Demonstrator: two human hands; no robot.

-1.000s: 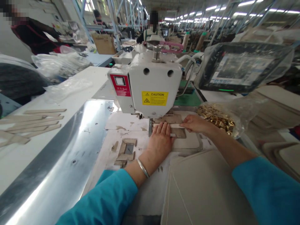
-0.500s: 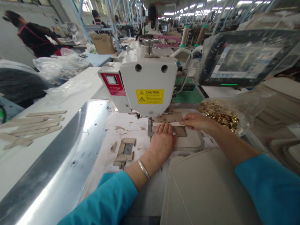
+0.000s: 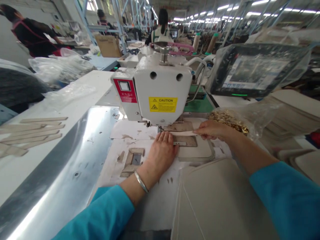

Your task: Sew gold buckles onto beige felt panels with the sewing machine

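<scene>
My right hand (image 3: 212, 130) pinches the right end of a narrow beige strip (image 3: 183, 133), which runs leftward to below the needle area of a white sewing machine (image 3: 161, 85). With fingers stretched out, my left hand (image 3: 162, 150) lies flat at the strip's left end. Its fingertips press there and hide part of the strip. Brownish template plates (image 3: 178, 126) lie around the strip, on a beige panel (image 3: 200, 152) with rounded corners. A small pale slot (image 3: 180, 143) shows in the lower plate beside my left thumb.
Several beige strips (image 3: 32, 130) lie on the white table at left. A plastic bag of gold-coloured metal pieces (image 3: 228, 121) sits at right, below a plastic-wrapped screen (image 3: 250, 73). A large beige panel (image 3: 222, 200) is nearest me. A small taped frame (image 3: 136, 160) lies left of my hand.
My left hand has slid left along the strip, uncovering more of the strip and the lower plate. My right hand still pinches the strip's end. The camera view has shifted slightly.
</scene>
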